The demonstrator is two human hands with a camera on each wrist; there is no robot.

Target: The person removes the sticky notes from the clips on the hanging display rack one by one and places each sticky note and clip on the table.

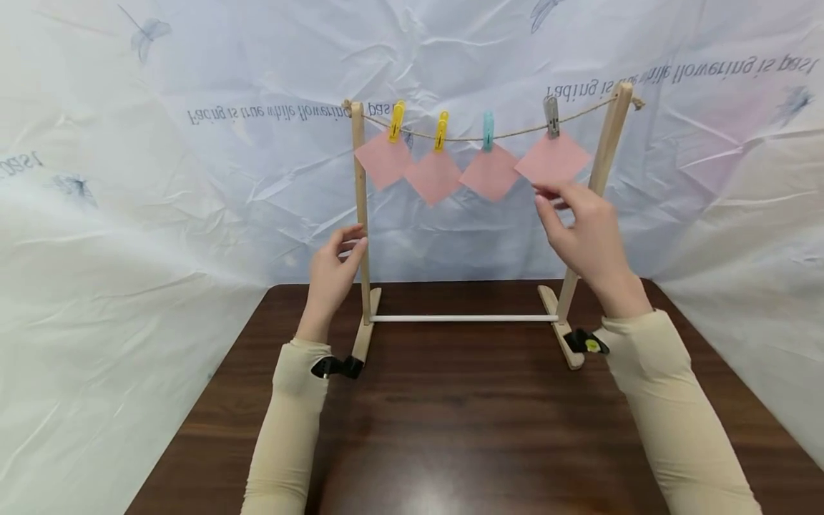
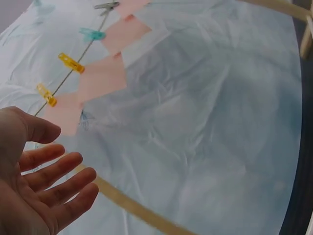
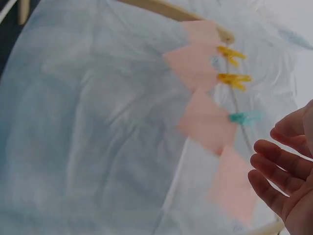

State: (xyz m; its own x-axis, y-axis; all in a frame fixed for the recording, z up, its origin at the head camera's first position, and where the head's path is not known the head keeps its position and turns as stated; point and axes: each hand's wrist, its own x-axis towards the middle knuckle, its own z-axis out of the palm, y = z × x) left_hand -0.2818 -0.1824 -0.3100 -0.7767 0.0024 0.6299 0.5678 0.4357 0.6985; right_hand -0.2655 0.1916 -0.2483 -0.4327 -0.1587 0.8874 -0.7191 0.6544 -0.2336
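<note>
Several pink paper squares hang in a row by their corners from a twine line (image 1: 528,131) on a wooden frame. Two yellow clothespins (image 1: 440,131), a teal clothespin (image 1: 488,131) and a grey clothespin (image 1: 551,119) clip them, left to right. My right hand (image 1: 589,229) is just below the rightmost pink square (image 1: 553,159), its fingers loosely bent; in the right wrist view nothing shows between them. Beside the left wooden post (image 1: 359,179) is my left hand (image 1: 333,263), empty, with relaxed, spread fingers in the left wrist view. Whether it touches the post, I cannot tell.
The frame stands on a dark brown table (image 1: 438,415), its feet joined by a white rod (image 1: 463,318). A right wooden post (image 1: 610,139) leans outward. Behind and at both sides hangs a wrinkled pale sheet (image 1: 257,179) with printed lettering.
</note>
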